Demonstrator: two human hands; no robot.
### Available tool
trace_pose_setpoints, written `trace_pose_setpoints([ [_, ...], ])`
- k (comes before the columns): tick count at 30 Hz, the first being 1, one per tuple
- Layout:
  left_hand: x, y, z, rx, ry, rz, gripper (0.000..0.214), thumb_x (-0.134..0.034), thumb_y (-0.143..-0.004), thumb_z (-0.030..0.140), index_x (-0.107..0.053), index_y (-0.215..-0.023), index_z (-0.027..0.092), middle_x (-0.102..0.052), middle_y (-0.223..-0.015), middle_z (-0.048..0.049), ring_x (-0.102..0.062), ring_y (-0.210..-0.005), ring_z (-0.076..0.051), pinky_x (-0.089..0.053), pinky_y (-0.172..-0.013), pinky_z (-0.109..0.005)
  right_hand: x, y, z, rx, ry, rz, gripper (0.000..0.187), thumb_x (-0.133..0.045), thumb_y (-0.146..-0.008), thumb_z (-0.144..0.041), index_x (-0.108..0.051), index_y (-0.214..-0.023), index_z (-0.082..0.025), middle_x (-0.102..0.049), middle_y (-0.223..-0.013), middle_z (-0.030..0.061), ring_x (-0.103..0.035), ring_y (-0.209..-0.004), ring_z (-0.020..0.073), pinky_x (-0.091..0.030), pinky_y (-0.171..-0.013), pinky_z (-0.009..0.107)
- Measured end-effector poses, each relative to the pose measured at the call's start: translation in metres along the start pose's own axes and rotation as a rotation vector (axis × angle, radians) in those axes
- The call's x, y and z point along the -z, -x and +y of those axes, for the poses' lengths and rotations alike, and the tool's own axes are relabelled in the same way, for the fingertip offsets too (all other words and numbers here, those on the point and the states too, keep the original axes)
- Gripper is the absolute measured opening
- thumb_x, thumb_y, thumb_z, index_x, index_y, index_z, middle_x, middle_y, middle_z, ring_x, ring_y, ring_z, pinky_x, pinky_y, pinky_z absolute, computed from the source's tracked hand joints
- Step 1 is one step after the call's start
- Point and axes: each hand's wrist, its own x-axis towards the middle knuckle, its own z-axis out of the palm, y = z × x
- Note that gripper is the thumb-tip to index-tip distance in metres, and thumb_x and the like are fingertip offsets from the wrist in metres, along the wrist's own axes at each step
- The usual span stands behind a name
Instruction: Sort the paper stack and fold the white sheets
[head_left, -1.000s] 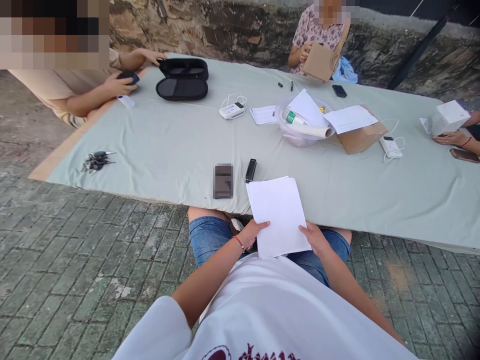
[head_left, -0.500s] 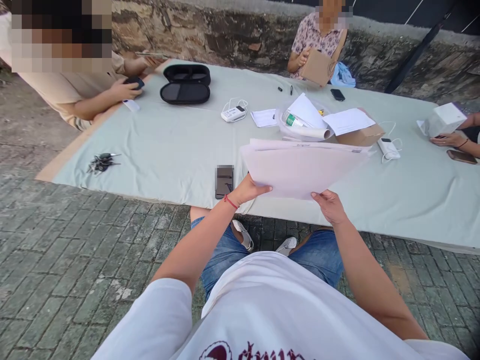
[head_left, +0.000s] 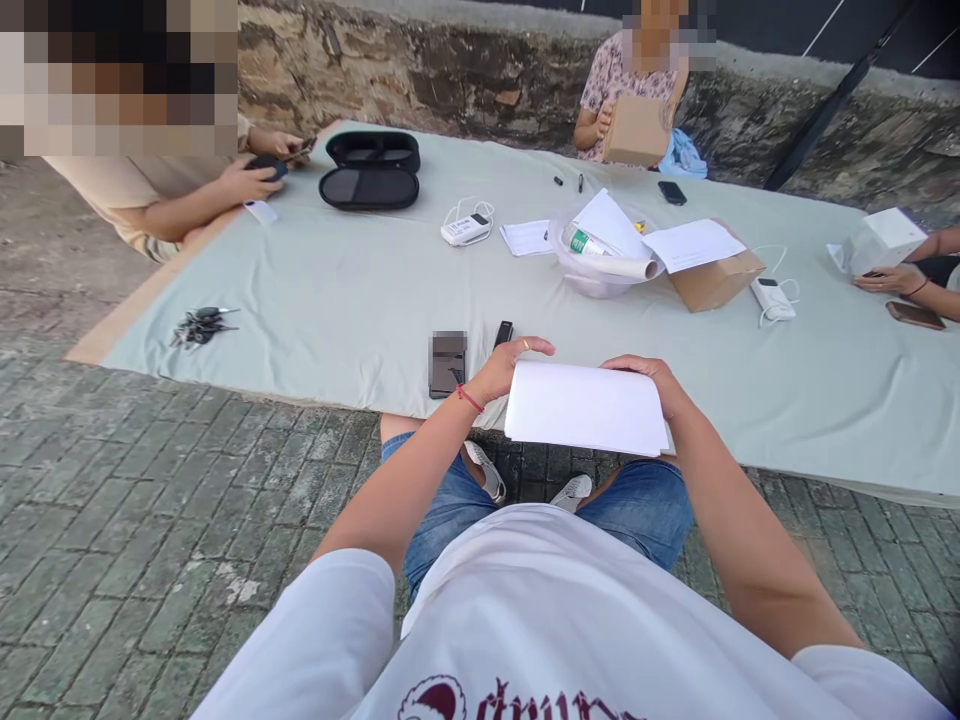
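Observation:
A small stack of white paper sheets is held low over the table's front edge, its blank face towards me. My left hand grips the stack's upper left corner, with one finger reaching along the top edge. My right hand closes round the upper right corner, some fingers hidden behind the sheets. Just beyond my left hand lies a slim black object, perhaps a stapler. A dark phone-like slab lies to the left of that hand.
On the cloth-covered table are keys, an open black case, a white corded device, a clear bowl of papers and a bottle, and a cardboard box. Co-workers sit at the left, far and right sides.
The sheets have come down and towards me, from tilted away to a folded-looking stack. Both hands have shifted from the lower edge to the upper corners. The black object is now uncovered.

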Motion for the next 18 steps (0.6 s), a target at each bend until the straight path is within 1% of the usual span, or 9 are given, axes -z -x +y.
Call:
trace_pose_setpoints([
  [3,-0.001,-0.002,-0.009,0.149,0.072,-0.041,0.032,-0.071,-0.071,0.034,-0.074,-0.095,0.012,-0.071,-0.096,-0.0097,-0.066,-0.094,-0.027,-0.049,-0.090,-0.041,-0.002,0.000,0.005,-0.013,0.016,-0.059,0.038,-0.074,-0.066,-0.040,-0.075,-0.099,-0.021,-0.074,-0.099,0.0049,-0.068,-0.087,0.0245,-0.052,-0.080,0.037],
  [5,-0.003,-0.002,-0.014,0.199,0.087,-0.101,0.037,-0.074,-0.069,0.038,-0.073,-0.093,0.011,-0.072,-0.092,-0.0107,-0.067,-0.089,-0.027,-0.051,-0.086,-0.040,-0.003,-0.001,0.009,0.054,0.017,0.003,0.040,-0.078,-0.063,-0.042,-0.075,-0.097,-0.021,-0.073,-0.102,0.0052,-0.066,-0.095,0.0267,-0.052,-0.085,0.039],
  [7,-0.003,0.001,-0.013,0.177,0.058,-0.111,0.042,-0.076,-0.067,0.042,-0.072,-0.094,0.011,-0.072,-0.096,-0.0103,-0.065,-0.097,-0.027,-0.050,-0.090,-0.039,-0.003,0.000,0.010,0.123,-0.017,0.112,0.044,-0.080,-0.064,-0.044,-0.073,-0.100,-0.021,-0.072,-0.107,0.0054,-0.064,-0.104,0.0278,-0.051,-0.091,0.041],
  [9,-0.002,0.005,-0.007,0.143,0.033,-0.058,0.045,-0.073,-0.071,0.048,-0.071,-0.097,0.012,-0.072,-0.101,-0.0101,-0.062,-0.107,-0.027,-0.047,-0.096,-0.039,-0.003,0.003,0.009,0.133,-0.061,0.151,0.045,-0.079,-0.068,-0.046,-0.071,-0.105,-0.021,-0.071,-0.111,0.0054,-0.063,-0.107,0.0272,-0.050,-0.093,0.042],
  [11,-0.002,0.011,-0.005,0.150,0.093,0.026,0.049,-0.069,-0.076,0.052,-0.068,-0.106,0.013,-0.070,-0.111,-0.0108,-0.058,-0.114,-0.027,-0.045,-0.101,-0.040,-0.004,0.009,0.009,0.110,-0.095,0.103,0.046,-0.075,-0.073,-0.048,-0.069,-0.110,-0.022,-0.071,-0.111,0.0050,-0.064,-0.105,0.0259,-0.051,-0.093,0.041],
  [14,-0.007,0.022,-0.021,0.209,0.320,0.182,0.057,-0.070,-0.076,0.051,-0.061,-0.120,0.017,-0.064,-0.127,-0.0124,-0.057,-0.120,-0.026,-0.046,-0.102,-0.040,-0.012,0.023,0.024,0.063,-0.113,0.050,0.050,-0.069,-0.078,-0.052,-0.063,-0.120,-0.025,-0.071,-0.114,0.0038,-0.066,-0.102,0.0241,-0.052,-0.090,0.040],
  [15,-0.011,0.028,-0.031,0.269,0.406,0.225,0.059,-0.071,-0.076,0.051,-0.059,-0.122,0.017,-0.063,-0.128,-0.0133,-0.057,-0.119,-0.027,-0.047,-0.101,-0.040,-0.016,0.029,0.034,0.025,-0.103,0.047,0.051,-0.067,-0.079,-0.053,-0.062,-0.122,-0.025,-0.071,-0.113,0.0040,-0.066,-0.100,0.0240,-0.052,-0.089,0.040],
  [16,-0.015,0.035,-0.043,0.368,0.472,0.241,0.061,-0.072,-0.075,0.051,-0.058,-0.122,0.017,-0.064,-0.126,-0.0147,-0.060,-0.116,-0.027,-0.049,-0.098,-0.042,-0.021,0.034,0.046,-0.026,-0.081,0.063,0.051,-0.065,-0.080,-0.054,-0.062,-0.122,-0.024,-0.071,-0.111,0.0045,-0.067,-0.097,0.0243,-0.053,-0.086,0.040],
  [18,-0.026,0.053,-0.068,0.606,0.538,0.212,0.061,-0.075,-0.073,0.049,-0.058,-0.122,0.017,-0.065,-0.123,-0.0159,-0.063,-0.111,-0.030,-0.052,-0.094,-0.046,-0.031,0.045,0.072,-0.114,-0.027,0.121,0.049,-0.062,-0.081,-0.054,-0.064,-0.116,-0.021,-0.072,-0.108,0.0056,-0.068,-0.094,0.0255,-0.054,-0.084,0.041],
])
